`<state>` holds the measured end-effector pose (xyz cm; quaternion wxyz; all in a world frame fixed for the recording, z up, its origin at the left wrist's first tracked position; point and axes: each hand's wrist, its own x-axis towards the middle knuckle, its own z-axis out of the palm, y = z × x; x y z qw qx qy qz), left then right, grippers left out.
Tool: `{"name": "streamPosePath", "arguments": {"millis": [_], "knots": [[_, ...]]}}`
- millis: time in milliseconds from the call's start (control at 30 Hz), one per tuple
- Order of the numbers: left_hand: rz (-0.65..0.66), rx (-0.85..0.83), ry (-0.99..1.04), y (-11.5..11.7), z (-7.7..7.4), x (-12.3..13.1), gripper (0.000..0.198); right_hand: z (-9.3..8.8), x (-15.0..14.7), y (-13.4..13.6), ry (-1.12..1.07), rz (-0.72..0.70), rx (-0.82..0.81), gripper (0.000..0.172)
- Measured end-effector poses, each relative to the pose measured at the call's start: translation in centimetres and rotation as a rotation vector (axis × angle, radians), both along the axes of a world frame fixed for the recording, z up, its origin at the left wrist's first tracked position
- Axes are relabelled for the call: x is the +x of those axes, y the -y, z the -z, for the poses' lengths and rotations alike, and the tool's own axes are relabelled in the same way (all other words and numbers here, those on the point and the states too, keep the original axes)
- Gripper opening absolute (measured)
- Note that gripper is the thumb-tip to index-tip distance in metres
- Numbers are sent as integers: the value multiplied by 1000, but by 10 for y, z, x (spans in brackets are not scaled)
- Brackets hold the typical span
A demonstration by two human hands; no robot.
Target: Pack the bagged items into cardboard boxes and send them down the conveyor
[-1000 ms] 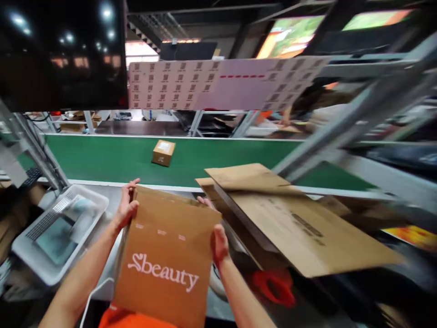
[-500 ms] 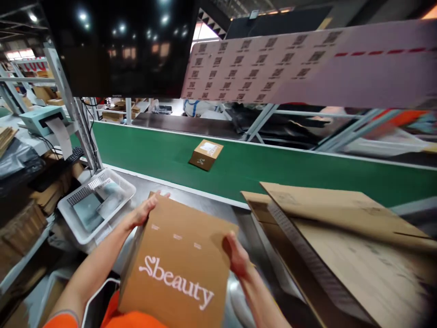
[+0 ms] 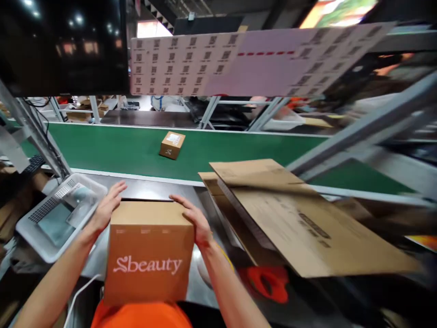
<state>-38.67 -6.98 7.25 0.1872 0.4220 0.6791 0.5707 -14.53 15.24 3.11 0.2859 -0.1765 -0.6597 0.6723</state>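
I have the box (image 3: 148, 255) squared up on the bench (image 3: 150, 189) against my body, left hand (image 3: 105, 209) and right hand (image 3: 193, 221) flat on its sides, bracing it upright. Flat cardboard sheets (image 3: 293, 214) lie just beside it.

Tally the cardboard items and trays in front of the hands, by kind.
Boxes: 2, the Sbeauty box between the left hand and right hand, and a small box on the green belt.
Flat cardboard stacks: 1.
White trays: 1.
Total: 4
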Motion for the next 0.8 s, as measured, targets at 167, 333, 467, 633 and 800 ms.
{"name": "streamPosePath", "arguments": {"millis": [167,333,467,633,800], "knots": [[244,74,-302,-4,42,-14,58,55,22,-5,-25,13,593,64],[200,-227,-583,41,119,-20,49,127,49,45,72,-45,895,72],[158,-415,-671,69,133,-13,58,136,47,70,162,-8,964,77],[167,-506,-696,69,129,4,70,143,75,42,401,32,804,72],[275,-491,-668,40,122,12,70,161,135,-18,1068,518,432,64]]}}
